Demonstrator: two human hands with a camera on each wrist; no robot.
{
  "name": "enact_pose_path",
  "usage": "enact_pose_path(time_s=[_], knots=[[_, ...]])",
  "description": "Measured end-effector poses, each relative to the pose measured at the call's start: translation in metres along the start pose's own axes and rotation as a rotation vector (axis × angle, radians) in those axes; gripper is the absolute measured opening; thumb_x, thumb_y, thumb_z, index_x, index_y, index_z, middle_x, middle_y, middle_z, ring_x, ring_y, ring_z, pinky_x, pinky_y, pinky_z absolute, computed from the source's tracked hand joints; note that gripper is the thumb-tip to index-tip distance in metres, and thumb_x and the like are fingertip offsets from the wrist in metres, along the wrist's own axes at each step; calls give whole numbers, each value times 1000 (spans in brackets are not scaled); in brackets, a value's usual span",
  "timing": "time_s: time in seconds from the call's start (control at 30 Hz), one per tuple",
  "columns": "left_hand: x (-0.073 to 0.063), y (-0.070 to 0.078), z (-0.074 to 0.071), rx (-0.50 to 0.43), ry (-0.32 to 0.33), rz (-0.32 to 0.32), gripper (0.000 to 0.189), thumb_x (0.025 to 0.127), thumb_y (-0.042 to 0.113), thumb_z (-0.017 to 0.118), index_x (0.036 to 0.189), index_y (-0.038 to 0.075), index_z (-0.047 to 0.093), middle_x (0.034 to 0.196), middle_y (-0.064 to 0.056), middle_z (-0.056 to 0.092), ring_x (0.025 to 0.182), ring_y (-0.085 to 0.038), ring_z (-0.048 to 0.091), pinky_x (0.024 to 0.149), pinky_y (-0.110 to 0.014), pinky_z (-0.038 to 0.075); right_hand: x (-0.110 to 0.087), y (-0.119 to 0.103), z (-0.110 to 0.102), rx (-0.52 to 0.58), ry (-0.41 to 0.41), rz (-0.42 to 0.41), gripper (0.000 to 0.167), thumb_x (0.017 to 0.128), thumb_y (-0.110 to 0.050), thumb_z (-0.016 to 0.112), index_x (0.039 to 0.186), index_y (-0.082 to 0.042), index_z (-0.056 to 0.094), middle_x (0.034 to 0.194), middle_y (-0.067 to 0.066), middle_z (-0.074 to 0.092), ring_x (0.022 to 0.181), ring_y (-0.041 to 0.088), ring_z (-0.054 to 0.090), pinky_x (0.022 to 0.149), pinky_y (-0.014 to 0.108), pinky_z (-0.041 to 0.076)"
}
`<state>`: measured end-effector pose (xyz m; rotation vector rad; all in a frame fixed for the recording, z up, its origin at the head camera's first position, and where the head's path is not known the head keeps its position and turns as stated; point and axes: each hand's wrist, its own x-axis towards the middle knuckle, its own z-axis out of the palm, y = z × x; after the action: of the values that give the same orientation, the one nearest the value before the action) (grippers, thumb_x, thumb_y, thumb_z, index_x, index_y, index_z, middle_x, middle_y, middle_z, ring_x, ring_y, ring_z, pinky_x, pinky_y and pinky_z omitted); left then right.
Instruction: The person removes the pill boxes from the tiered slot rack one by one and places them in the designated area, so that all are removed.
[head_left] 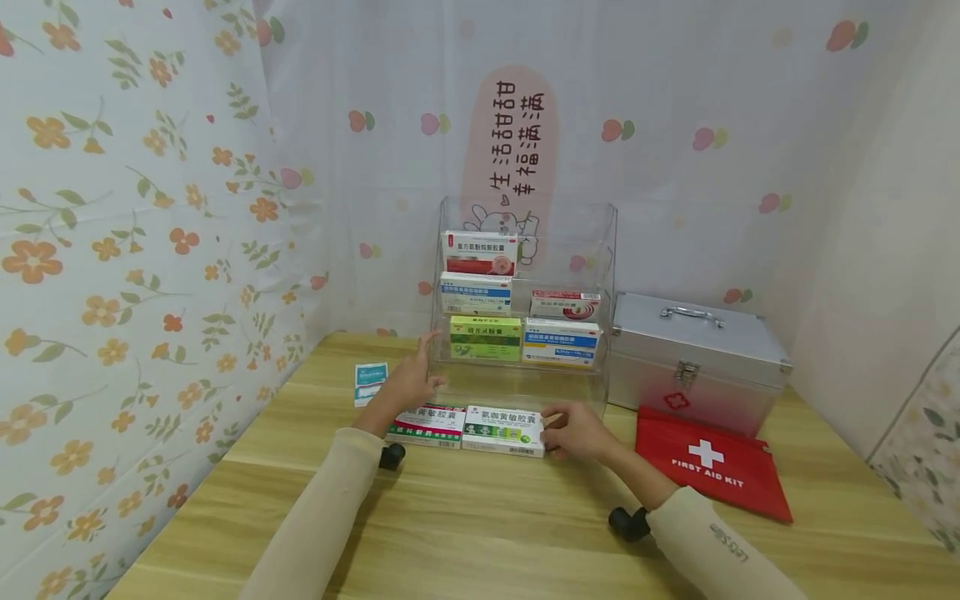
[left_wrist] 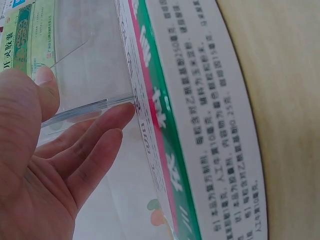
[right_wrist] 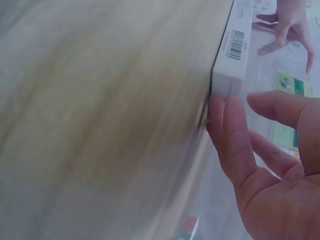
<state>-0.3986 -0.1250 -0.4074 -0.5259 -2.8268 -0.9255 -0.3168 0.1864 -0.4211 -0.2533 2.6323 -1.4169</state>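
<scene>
A clear tiered display rack (head_left: pixel 517 383) stands against the curtain with several medicine boxes on its tiers. At its foot, two medicine boxes sit side by side: a red-and-green-banded one (head_left: pixel 431 427) on the left and a white-and-green one (head_left: pixel 502 431) on the right. My left hand (head_left: pixel 405 379) is at the rack's left side, thumb and fingers spread about the clear side edge; in the left wrist view a fingertip meets that edge beside the banded box (left_wrist: pixel 172 115). My right hand (head_left: pixel 577 429) touches the white box's right end (right_wrist: pixel 227 85) with extended fingertips; its thumb stands apart.
A silver first-aid case (head_left: pixel 697 358) stands right of the rack, with a red first aid kit pouch (head_left: pixel 712 475) leaning at its front. A small teal-and-white packet (head_left: pixel 371 383) lies left of the rack. A green box (head_left: pixel 486 337) sits on a middle tier.
</scene>
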Motion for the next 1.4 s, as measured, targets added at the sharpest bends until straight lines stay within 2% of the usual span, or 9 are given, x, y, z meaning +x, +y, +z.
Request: enact_pose_path(time_s=[0.13,0.37,0.5,0.63,0.77,0.83,0.97,1.2,1.4], knots=[[1,0,1,-10,6,-2,92,94,15,69,156,29,2,65,-9,52,49,-20,50,45,-29,43,2,1,-7,-13,21,-27,47,86,1,67,130,12,54,97,18,70,73,20,69,59,35,58],[1,-1,1,2,19,3,92,94,13,70,156,28,4,64,-9,52,50,-20,50,45,-29,42,5,0,-20,-33,99,-108,36,88,0,64,122,12,60,96,19,70,63,31,67,56,39,57],[1,-3,2,0,26,15,91,94,13,70,156,28,5,64,-8,51,50,-19,49,46,-30,42,4,-3,-24,-81,155,-154,34,90,-3,64,121,9,61,102,21,70,71,32,69,60,37,57],[1,-4,3,-4,27,19,91,94,13,70,157,27,5,63,-8,50,49,-18,48,46,-30,41,5,-5,-27,-165,259,-272,32,89,-2,66,119,7,63,105,26,69,85,34,71,69,40,58],[0,-3,2,-13,23,17,92,94,12,69,157,27,5,63,-8,50,48,-19,48,45,-29,41,8,-8,-30,-226,373,-390,30,85,1,69,114,8,65,103,27,68,86,38,70,72,46,58],[-1,-3,2,-14,23,17,92,94,11,69,157,28,4,62,-8,50,48,-19,47,45,-29,40,9,-10,-32,-257,426,-418,29,84,1,71,111,7,67,103,25,68,88,37,70,76,47,57],[0,-3,2,-6,30,22,92,94,11,69,157,27,4,62,-7,50,48,-18,47,45,-29,40,9,-14,-35,-299,487,-437,29,82,0,73,110,6,68,103,25,65,91,38,66,82,52,53],[0,-3,1,-3,23,20,92,94,12,68,157,27,3,62,-7,50,49,-18,48,45,-29,42,11,-19,-42,-319,520,-405,34,85,-5,73,117,6,66,111,26,60,98,42,61,82,53,50],[0,-3,1,-22,17,17,92,94,11,68,157,29,3,62,-8,50,48,-19,49,45,-29,42,18,-21,-48,-309,556,-471,32,83,-4,74,112,7,68,116,28,55,105,44,56,86,55,47]])
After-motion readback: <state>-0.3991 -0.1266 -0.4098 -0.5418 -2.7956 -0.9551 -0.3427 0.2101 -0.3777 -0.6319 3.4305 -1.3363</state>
